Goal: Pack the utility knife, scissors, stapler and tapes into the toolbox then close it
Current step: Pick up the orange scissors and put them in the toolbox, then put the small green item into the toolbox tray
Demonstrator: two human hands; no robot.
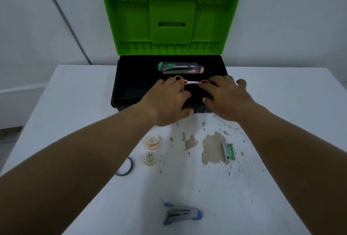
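Both hands are reaching into the open toolbox (pixel 120 84): the left hand (pixel 167 101) and the right hand (pixel 225 97) are each pinching one end of the orange scissors (pixel 191 82) between them. The utility knife (pixel 180 67) is lying just beyond the fingers, while the two tapes (pixel 151 150) and the stapler (pixel 182 214) are waiting on the table (pixel 75 103) behind the wrists.

The toolbox (pixel 131 88) has a black base and a bright green lid (pixel 170 20). In it, the utility knife (pixel 180 67) shows green, grey and salmon pink; the scissors (pixel 189 81) have orange handles and pale blades. The white surface (pixel 262 103) carries brownish worn patches. Two tape rolls (pixel 152 141) look clear with yellowish cores. The stapler (pixel 182 214) is grey and blue, the small box (pixel 229 151) green and white, perhaps staples.
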